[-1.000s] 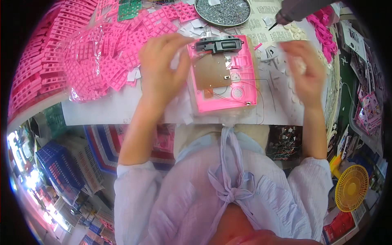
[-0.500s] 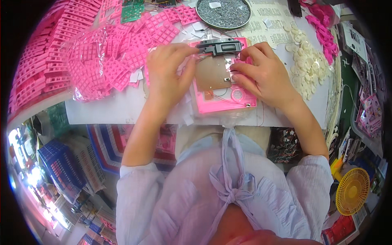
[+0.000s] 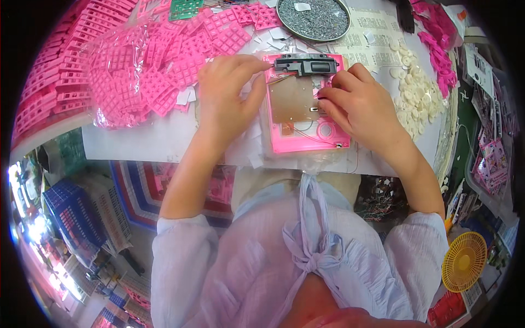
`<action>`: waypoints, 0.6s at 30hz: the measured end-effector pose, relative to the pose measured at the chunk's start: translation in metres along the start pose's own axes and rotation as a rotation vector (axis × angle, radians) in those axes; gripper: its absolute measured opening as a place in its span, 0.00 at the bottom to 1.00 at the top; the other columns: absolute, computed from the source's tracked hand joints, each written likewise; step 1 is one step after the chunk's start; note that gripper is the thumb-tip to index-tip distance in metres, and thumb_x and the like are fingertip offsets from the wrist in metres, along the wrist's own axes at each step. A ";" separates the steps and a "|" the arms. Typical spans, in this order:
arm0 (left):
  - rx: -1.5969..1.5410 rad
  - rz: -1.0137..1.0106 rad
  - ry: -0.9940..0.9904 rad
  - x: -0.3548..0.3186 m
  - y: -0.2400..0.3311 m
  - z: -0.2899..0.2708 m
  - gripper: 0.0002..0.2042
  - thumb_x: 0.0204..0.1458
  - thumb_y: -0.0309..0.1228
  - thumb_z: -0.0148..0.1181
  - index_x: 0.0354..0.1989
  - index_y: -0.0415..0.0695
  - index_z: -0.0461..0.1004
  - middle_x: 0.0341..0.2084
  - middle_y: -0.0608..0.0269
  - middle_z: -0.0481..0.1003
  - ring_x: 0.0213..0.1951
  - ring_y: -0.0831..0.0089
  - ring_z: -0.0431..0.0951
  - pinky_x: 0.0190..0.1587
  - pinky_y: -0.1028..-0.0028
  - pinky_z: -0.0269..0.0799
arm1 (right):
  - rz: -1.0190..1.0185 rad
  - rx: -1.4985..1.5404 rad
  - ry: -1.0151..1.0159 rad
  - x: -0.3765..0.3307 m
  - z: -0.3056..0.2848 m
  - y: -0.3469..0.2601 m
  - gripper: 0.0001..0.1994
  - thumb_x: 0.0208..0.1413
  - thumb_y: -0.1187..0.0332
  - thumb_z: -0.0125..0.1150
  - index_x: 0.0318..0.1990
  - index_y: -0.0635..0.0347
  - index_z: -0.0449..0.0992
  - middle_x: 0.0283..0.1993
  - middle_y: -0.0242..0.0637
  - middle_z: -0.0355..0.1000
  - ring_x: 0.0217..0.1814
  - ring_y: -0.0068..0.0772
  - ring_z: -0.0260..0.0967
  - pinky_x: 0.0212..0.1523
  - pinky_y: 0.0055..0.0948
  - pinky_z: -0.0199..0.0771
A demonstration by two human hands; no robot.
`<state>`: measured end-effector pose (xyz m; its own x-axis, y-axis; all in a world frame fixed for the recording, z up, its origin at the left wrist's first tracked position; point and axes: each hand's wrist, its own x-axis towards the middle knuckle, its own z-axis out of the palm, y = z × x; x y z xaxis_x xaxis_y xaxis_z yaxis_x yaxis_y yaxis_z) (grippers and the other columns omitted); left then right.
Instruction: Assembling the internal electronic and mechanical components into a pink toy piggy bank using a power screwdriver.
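A pink plastic case lies flat on the table in front of me, with a brown circuit board and thin wires inside. A black plastic part sits level across its far end. At the case's far left corner is my left hand, fingers spread and index fingertip by the edge beside the black part. My right hand reaches over the case's right side. Its thumb and fingers are pinched together at the board's right edge, near a small metal switch; whatever they grip is hidden.
Pink keypad pieces, some in clear plastic, are heaped left, beside stacked pink frames. A round tray of small screws stands at the back. Cream discs and magenta parts lie right. A yellow basket is low right.
The view has shifted, moving the table things rightward in the picture. The black part, tilted before, now lies level, and my left fingertips are slightly off it. My right hand remains pinched over the board.
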<state>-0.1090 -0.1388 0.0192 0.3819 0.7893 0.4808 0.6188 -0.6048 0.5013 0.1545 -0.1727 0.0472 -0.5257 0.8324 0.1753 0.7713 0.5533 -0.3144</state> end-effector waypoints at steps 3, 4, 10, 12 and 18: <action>-0.015 0.009 -0.003 0.005 0.000 -0.001 0.09 0.52 0.24 0.63 0.41 0.45 0.82 0.39 0.60 0.81 0.43 0.63 0.78 0.49 0.66 0.66 | 0.027 -0.019 -0.081 0.004 -0.001 0.001 0.10 0.56 0.61 0.65 0.34 0.56 0.83 0.36 0.33 0.73 0.44 0.39 0.69 0.41 0.37 0.76; 0.001 0.021 0.002 0.007 0.000 -0.003 0.09 0.52 0.24 0.63 0.41 0.45 0.82 0.39 0.60 0.81 0.43 0.62 0.78 0.49 0.65 0.67 | 0.041 -0.016 -0.106 0.004 -0.002 0.001 0.10 0.56 0.61 0.65 0.35 0.57 0.83 0.35 0.33 0.73 0.44 0.39 0.69 0.41 0.37 0.76; -0.008 0.010 0.050 0.016 -0.024 -0.011 0.10 0.53 0.28 0.63 0.43 0.43 0.82 0.40 0.56 0.81 0.44 0.57 0.79 0.48 0.61 0.71 | 0.266 0.400 0.205 -0.030 -0.012 0.023 0.15 0.53 0.67 0.67 0.48 0.59 0.82 0.38 0.37 0.75 0.47 0.38 0.71 0.43 0.34 0.74; 0.003 -0.018 0.014 0.018 -0.029 -0.009 0.12 0.52 0.31 0.66 0.44 0.42 0.82 0.41 0.55 0.80 0.45 0.55 0.79 0.47 0.60 0.73 | 0.275 0.411 0.254 -0.036 -0.007 0.028 0.17 0.51 0.68 0.69 0.50 0.58 0.82 0.42 0.39 0.75 0.49 0.39 0.71 0.46 0.34 0.73; 0.094 0.090 -0.171 0.036 0.000 0.034 0.22 0.44 0.42 0.74 0.45 0.42 0.80 0.47 0.57 0.77 0.49 0.55 0.76 0.54 0.59 0.66 | 0.231 0.216 0.354 -0.023 0.005 0.016 0.24 0.47 0.66 0.72 0.55 0.57 0.79 0.50 0.43 0.73 0.54 0.45 0.69 0.54 0.38 0.71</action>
<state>-0.0722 -0.1064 0.0124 0.5445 0.7438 0.3877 0.6349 -0.6676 0.3889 0.1766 -0.1829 0.0332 -0.1653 0.9130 0.3730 0.7420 0.3643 -0.5628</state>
